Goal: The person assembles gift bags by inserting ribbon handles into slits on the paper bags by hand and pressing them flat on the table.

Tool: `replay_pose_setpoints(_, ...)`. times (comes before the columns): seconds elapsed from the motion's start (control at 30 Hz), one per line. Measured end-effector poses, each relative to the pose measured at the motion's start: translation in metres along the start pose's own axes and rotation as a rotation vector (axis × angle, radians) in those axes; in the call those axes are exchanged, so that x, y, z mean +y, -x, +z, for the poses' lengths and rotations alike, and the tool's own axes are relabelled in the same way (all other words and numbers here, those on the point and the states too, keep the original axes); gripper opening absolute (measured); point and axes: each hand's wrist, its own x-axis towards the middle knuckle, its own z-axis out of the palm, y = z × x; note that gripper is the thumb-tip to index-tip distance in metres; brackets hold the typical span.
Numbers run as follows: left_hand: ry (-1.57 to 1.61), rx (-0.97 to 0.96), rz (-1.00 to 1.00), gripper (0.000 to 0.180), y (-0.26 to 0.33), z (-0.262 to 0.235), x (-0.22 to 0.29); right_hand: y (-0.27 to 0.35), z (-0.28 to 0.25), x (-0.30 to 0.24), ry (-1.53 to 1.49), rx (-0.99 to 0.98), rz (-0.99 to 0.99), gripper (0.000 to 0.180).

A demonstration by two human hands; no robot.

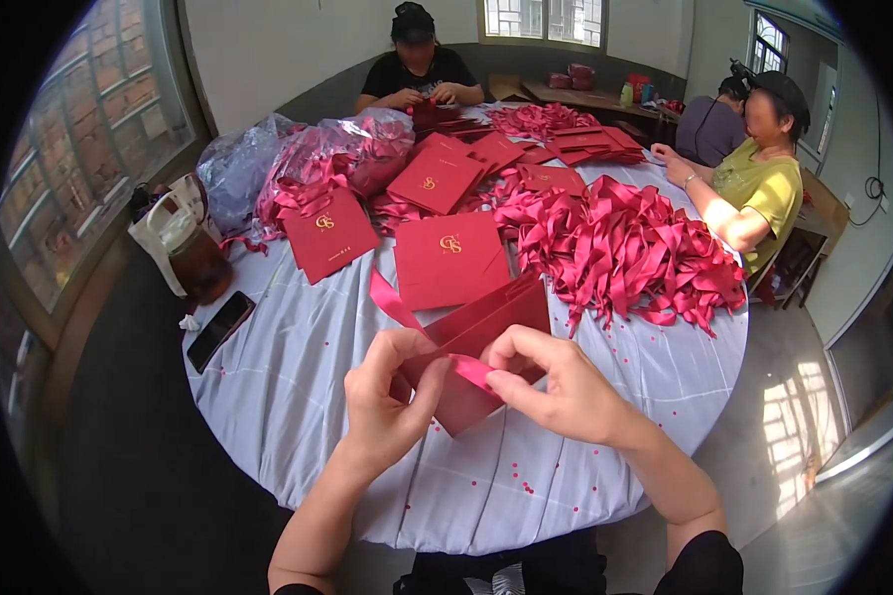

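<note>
In front of me, above the near part of the table, a red paper gift bag [458, 402] is held up at a tilt. My left hand [391, 389] pinches a pink-red ribbon [471, 371] at the bag's upper edge, thumb against fingers. On the other side my right hand [556, 387] pinches the same ribbon between thumb and forefinger. A loose ribbon end [395, 300] sticks up beyond my left hand. Just past the bag lies a flat red bag [450, 260] with a gold emblem. Fingers hide part of the bag's rim.
A large heap of ribbons [630, 253] lies right of centre. Further flat bags [435, 178] and clear plastic bags [337, 149] lie behind. A phone [220, 330] and a dark drink jug [196, 263] are at left. People sit across and at right around the cloth-covered table [298, 397].
</note>
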Motion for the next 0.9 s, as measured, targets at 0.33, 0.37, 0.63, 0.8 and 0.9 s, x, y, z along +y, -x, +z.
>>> replay_pose_setpoints(0.33, 0.224, -0.099, -0.282, 0.018, -0.017, -0.012, -0.02, 0.005, -0.065, 0.036, -0.301, -0.13, 0.323, 0.013)
replay_pose_setpoints(0.37, 0.248, -0.113, -0.325, 0.018, -0.019, -0.013, -0.023, 0.007, -0.076, 0.041, -0.236, -0.078, 0.326, 0.012)
replay_pose_setpoints(0.63, -0.047, -0.247, -0.587, 0.012, -0.041, -0.014, -0.045, 0.003, -0.077, 0.06, -0.303, 0.328, 0.271, 0.007)
replay_pose_setpoints(0.8, -0.485, -0.195, -0.202, 0.008, -0.05, -0.004, -0.06, -0.004, -0.05, 0.055, -0.36, 0.381, 0.123, 0.009)
replay_pose_setpoints(0.9, -0.449, -0.337, -0.017, 0.012, -0.064, 0.012, -0.071, -0.003, -0.034, 0.061, -0.383, 0.396, 0.024, 0.01)
